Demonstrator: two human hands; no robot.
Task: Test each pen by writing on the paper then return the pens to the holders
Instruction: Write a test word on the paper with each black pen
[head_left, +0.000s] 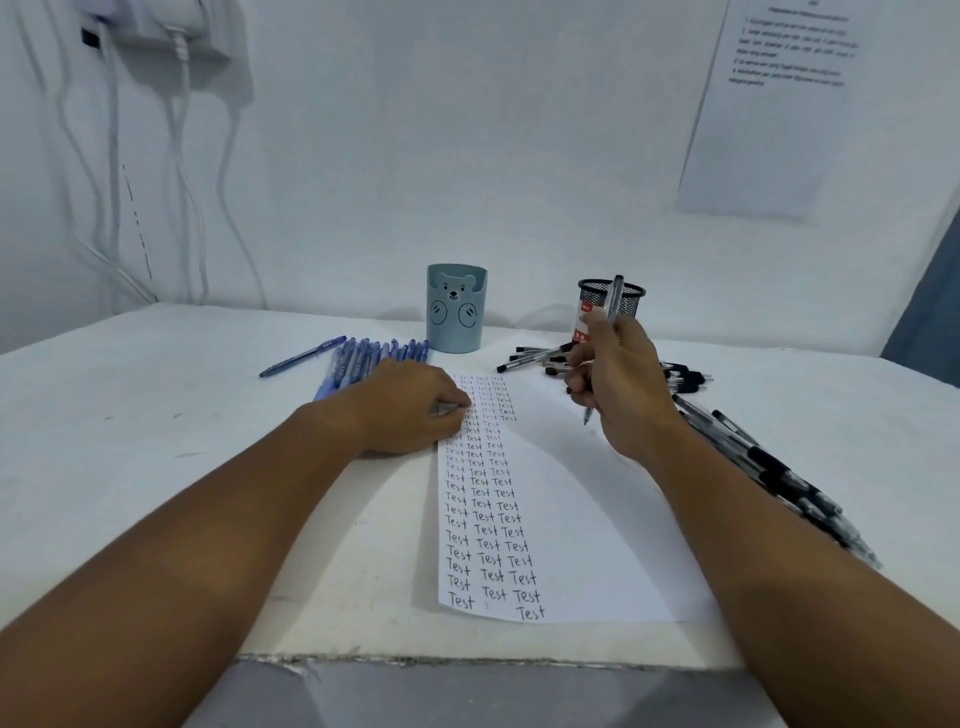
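Note:
A white paper (582, 519) lies in front of me, its left part filled with columns of the word "Test". My left hand (410, 408) rests on the paper's upper left edge, fingers bent, holding nothing. My right hand (618, 382) grips a clear pen (614, 304) upright, its tip just above the paper's right part. A row of blue pens (371, 356) lies behind my left hand. Black pens (769, 467) lie in a heap at the right. The blue bear holder (455, 306) and the black mesh holder (631, 296) stand at the back.
More black-capped pens (535, 357) lie scattered before the mesh holder. One blue pen (301, 356) lies apart at the left. Cables (176, 182) hang down the left wall, and a printed sheet (769, 104) is stuck on the right wall. The table's front edge (467, 660) is close to me.

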